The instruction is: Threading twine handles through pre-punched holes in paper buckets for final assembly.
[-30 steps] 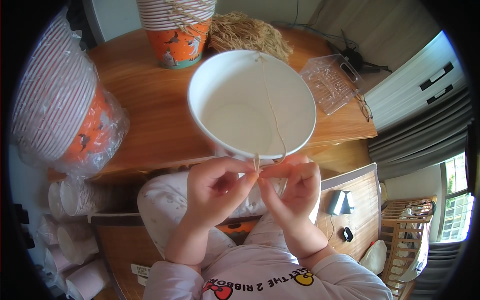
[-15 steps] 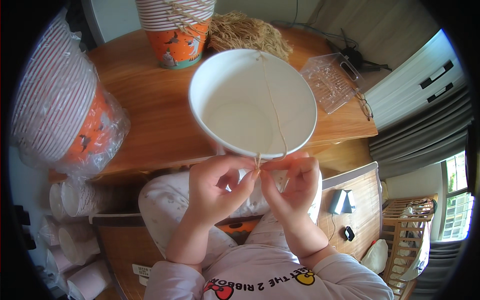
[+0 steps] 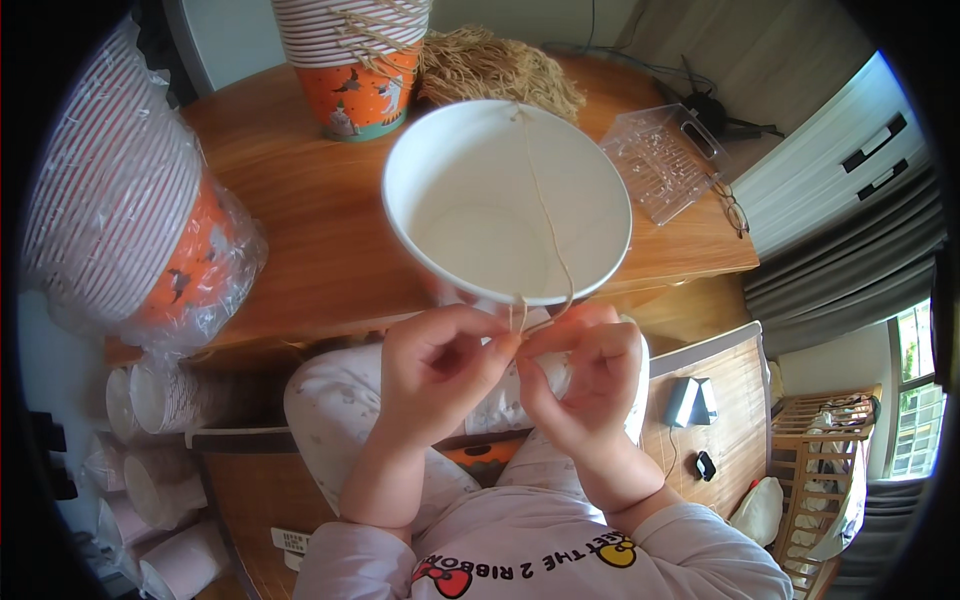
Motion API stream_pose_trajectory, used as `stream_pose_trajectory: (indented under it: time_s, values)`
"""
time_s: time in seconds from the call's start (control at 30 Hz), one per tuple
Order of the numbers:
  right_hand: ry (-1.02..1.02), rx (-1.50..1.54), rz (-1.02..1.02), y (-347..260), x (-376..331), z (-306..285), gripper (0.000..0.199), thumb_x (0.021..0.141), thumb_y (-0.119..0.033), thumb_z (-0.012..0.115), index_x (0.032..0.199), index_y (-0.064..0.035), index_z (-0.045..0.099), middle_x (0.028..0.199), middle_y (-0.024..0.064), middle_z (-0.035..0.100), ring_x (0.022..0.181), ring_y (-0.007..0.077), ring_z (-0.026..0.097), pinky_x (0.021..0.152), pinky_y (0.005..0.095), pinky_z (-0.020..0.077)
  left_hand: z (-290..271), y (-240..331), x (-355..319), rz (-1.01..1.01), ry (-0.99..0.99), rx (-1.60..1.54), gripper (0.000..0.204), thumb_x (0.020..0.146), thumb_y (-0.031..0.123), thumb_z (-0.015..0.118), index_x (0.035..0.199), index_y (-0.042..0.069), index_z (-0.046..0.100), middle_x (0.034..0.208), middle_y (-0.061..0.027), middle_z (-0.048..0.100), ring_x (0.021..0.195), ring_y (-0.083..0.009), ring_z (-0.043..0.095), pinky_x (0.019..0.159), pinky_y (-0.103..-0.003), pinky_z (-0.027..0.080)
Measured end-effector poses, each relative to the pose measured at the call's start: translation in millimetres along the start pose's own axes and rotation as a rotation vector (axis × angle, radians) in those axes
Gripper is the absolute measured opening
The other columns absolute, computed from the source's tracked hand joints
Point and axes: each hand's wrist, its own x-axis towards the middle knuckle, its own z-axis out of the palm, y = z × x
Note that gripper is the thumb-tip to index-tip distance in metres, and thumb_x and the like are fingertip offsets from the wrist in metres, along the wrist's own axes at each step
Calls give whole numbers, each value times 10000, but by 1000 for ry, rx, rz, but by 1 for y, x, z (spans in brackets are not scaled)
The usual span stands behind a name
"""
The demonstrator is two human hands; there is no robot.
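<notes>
A white-lined paper bucket (image 3: 470, 225) stands at the near edge of the table, its mouth tilted toward me. Tan twine (image 3: 544, 205) runs from a hole in its far rim across the opening and loops through the near rim. Just below that rim, my left hand (image 3: 440, 365) pinches the twine between thumb and index finger. My right hand (image 3: 585, 375) meets it there, thumb and fingers closed on the twine too. The fingertips nearly touch, and the exact crossing of the strands between them is too small to make out.
A stack of orange printed buckets (image 3: 362, 95) with twine over it stands behind, beside a heap of cut twine (image 3: 500, 70). Bagged buckets (image 3: 130, 200) are at the left. A clear plastic tray (image 3: 660, 160) and eyeglasses (image 3: 733, 210) lie on the table's right (image 3: 690, 262).
Both hands stay at the near rim, with the fingertips shifted slightly and the twine loop opened a little wider below it. The bucket tilts marginally differently.
</notes>
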Motion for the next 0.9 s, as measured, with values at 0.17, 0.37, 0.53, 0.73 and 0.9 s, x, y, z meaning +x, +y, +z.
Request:
stream_pose_trajectory:
  time_s: [0.17, 0.37, 0.53, 0.73, 0.9]
  values:
    - [-64, -28, -142, 2, 0, -5, 472, 670, 30, 746, 931, -109, 378, 838, -5, 731, 799, 194, 481, 834, 330, 353, 1, 7, -2, -56, 29, -110, 64, 876, 52, 725, 867, -5, 698, 667, 67, 571, 596, 16, 452, 526, -165, 331]
    - [-87, 25, -144, 2, -4, -9, 460, 673, 13, 746, 942, -118, 396, 886, -1, 741, 789, 200, 471, 814, 349, 346, 0, 5, -7, -15, 42, -135, 82, 882, 71, 731, 877, -7, 705, 688, 59, 593, 616, 10, 477, 539, -161, 348]
    - [-21, -73, -240, -9, 3, -10, 451, 645, -4, 763, 917, -130, 427, 997, 3, 733, 797, 206, 491, 808, 355, 336, -5, 9, -9, -24, -2, -121, 80, 872, 54, 727, 902, -19, 716, 749, 29, 638, 649, -2, 493, 555, -170, 354]
    - [-28, -269, -389, 1, 8, -9, 426, 660, 15, 738, 942, -151, 466, 969, -54, 715, 875, 187, 538, 830, 377, 301, -1, 10, -13, -142, 21, -245, 229, 851, 174, 768, 920, -33, 695, 710, -16, 642, 616, -36, 495, 555, -201, 356]
    - [28, -251, -445, -5, 8, -7, 439, 644, 0, 748, 949, -158, 474, 954, -78, 711, 865, 180, 542, 797, 379, 293, 5, 10, -26, 47, 49, -31, 189, 803, 49, 785, 945, -26, 684, 716, 19, 611, 613, -27, 499, 584, -183, 379]
